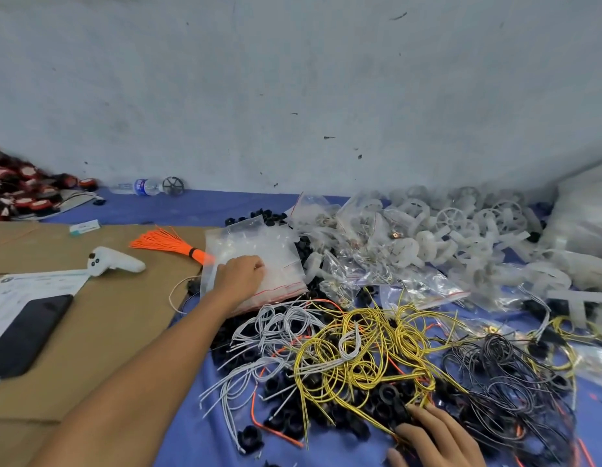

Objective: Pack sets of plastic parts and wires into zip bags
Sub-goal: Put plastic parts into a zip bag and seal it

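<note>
A stack of empty zip bags (259, 251) with red seal strips lies at the middle of the blue cloth. My left hand (240, 276) reaches out onto the stack, fingers curled and pinching at the top bag. My right hand (434, 436) rests low at the near edge on the tangle of yellow wires (363, 348) and black plastic rings (387, 396), fingers spread over them. White wires (276, 325) lie left of the yellow ones, black wires (505, 369) to the right. White plastic wheels (454, 227) pile up at the back right.
Brown cardboard (100, 332) covers the left side, bearing a white controller (116, 261), a dark phone (26, 335), papers and an orange wire bundle (168, 242). Filled zip bags (377, 264) lie beside the stack. A water bottle (143, 187) lies by the wall.
</note>
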Tool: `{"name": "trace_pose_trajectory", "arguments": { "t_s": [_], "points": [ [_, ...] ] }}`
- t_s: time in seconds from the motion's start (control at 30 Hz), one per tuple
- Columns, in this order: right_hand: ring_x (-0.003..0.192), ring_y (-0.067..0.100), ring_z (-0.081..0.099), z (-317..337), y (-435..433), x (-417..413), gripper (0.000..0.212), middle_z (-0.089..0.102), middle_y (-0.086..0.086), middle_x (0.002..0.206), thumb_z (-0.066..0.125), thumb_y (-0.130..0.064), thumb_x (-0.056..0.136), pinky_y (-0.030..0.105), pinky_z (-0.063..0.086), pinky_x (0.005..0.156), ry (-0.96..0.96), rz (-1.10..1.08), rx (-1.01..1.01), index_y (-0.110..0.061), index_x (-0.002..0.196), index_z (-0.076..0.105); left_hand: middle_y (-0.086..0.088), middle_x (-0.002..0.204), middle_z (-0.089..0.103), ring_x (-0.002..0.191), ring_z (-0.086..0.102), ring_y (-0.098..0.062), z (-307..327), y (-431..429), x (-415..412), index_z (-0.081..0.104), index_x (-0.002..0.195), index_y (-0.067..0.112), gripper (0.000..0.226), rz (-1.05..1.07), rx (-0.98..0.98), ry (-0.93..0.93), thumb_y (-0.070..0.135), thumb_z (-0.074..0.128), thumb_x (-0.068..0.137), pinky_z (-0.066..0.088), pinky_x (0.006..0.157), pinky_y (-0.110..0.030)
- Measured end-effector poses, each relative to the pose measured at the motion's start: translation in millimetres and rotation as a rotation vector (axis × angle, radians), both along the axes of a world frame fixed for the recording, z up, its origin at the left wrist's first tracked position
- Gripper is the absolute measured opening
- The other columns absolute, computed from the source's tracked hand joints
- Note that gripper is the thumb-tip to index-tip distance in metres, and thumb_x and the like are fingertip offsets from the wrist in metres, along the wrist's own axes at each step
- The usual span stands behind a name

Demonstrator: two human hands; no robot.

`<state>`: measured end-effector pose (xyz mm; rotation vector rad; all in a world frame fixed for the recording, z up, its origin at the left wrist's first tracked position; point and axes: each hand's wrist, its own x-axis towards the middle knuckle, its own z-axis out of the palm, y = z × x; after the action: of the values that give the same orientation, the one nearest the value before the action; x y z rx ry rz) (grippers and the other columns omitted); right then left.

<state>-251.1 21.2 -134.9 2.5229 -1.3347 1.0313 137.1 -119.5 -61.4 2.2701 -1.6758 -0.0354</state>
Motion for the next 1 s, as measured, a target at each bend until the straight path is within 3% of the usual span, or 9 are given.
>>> {"name": "trace_pose_trajectory", "arguments": {
  "t_s": [0.17, 0.27, 0.37, 0.47, 0.53, 0.63, 0.7, 0.87, 1.0],
  "points": [
    [0.09, 0.024, 0.071, 1, 2, 2, 0.059, 0.075, 0.001, 0.093, 0.033, -0.057, 0.092, 0.025, 0.031, 0.102, -0.006, -0.008, -0.023, -0.024, 0.066, 0.074, -0.001, 0.098, 0.066, 0.088, 0.057, -0.024, 4, 5, 8, 0.057, 0.088, 0.02, 0.025, -0.011, -0.064, 0.16, 0.034, 0.041, 0.101, 0.041, 0.068, -0.035],
    [0.096, 0.023, 0.065, 1, 3, 1, 0.057, 0.074, 0.002, 0.094, 0.034, -0.056, 0.092, 0.024, 0.031, 0.104, -0.013, -0.01, -0.031, -0.023, 0.068, 0.074, 0.007, 0.111, 0.055, 0.101, 0.053, -0.017, 7, 16, 5, 0.052, 0.112, 0.022, 0.04, 0.002, -0.094, 0.227, 0.057, 0.048, 0.094, 0.045, 0.09, -0.04],
    [0.092, 0.027, 0.069, -1, 3, -1, 0.055, 0.074, 0.004, 0.096, 0.036, -0.054, 0.092, 0.024, 0.03, 0.106, 0.006, -0.014, -0.045, -0.022, 0.069, 0.075, 0.01, 0.116, 0.049, 0.108, 0.046, -0.014, 6, 34, -1, 0.045, 0.111, 0.032, 0.054, -0.065, 0.003, 0.19, 0.071, 0.056, 0.077, 0.041, 0.097, -0.043],
    [0.092, 0.031, 0.071, -1, 5, -2, 0.057, 0.074, 0.003, 0.097, 0.035, -0.055, 0.094, 0.025, 0.029, 0.106, 0.018, -0.029, -0.021, -0.023, 0.072, 0.076, 0.005, 0.128, 0.049, 0.12, 0.044, -0.019, 1, 51, 8, 0.045, 0.12, 0.032, 0.057, -0.14, 0.212, 0.142, 0.054, 0.063, 0.07, 0.039, 0.102, -0.045],
    [0.094, 0.031, 0.07, 2, 7, -1, 0.058, 0.074, 0.002, 0.099, 0.033, -0.057, 0.095, 0.025, 0.028, 0.105, 0.015, -0.029, -0.007, -0.024, 0.074, 0.077, 0.003, 0.129, 0.051, 0.12, 0.048, -0.019, -1, 59, 14, 0.051, 0.124, 0.025, 0.049, -0.171, 0.209, 0.124, 0.041, 0.065, 0.081, 0.041, 0.102, -0.039],
    [0.096, 0.028, 0.069, 8, 10, 1, 0.062, 0.074, 0.001, 0.098, 0.03, -0.058, 0.095, 0.023, 0.027, 0.104, -0.029, -0.031, 0.014, -0.023, 0.074, 0.077, -0.001, 0.118, 0.064, 0.109, 0.059, -0.021, 5, 65, 17, 0.063, 0.114, 0.016, 0.02, -0.198, 0.072, 0.009, 0.024, 0.057, 0.096, 0.044, 0.088, -0.031],
    [0.098, 0.026, 0.067, 9, 13, 2, 0.062, 0.074, 0.001, 0.098, 0.03, -0.058, 0.095, 0.022, 0.027, 0.104, -0.049, -0.032, 0.024, -0.023, 0.074, 0.077, -0.004, 0.109, 0.069, 0.101, 0.062, -0.025, 16, 67, 15, 0.069, 0.108, 0.013, 0.021, -0.186, 0.05, -0.008, 0.024, 0.052, 0.101, 0.042, 0.078, -0.031],
    [0.098, 0.028, 0.069, 14, 16, 1, 0.062, 0.074, 0.0, 0.099, 0.03, -0.059, 0.095, 0.021, 0.026, 0.104, -0.057, -0.051, 0.08, -0.024, 0.075, 0.076, 0.019, 0.07, 0.066, 0.069, 0.059, 0.004, 51, 96, -33, 0.074, 0.089, 0.028, 0.013, -0.174, -0.019, 0.277, 0.034, 0.064, 0.094, 0.039, 0.061, -0.017],
    [0.102, 0.024, 0.061, 24, 26, -1, 0.044, 0.071, -0.001, 0.104, 0.045, -0.05, 0.093, 0.029, 0.04, 0.098, -0.166, -0.078, 0.019, -0.021, 0.086, 0.078, 0.023, 0.068, 0.063, 0.056, 0.057, 0.002, 47, 150, -117, 0.06, 0.085, 0.04, 0.008, -0.319, -0.059, 0.33, 0.039, 0.059, 0.092, 0.038, 0.051, -0.011]
  ]
}}
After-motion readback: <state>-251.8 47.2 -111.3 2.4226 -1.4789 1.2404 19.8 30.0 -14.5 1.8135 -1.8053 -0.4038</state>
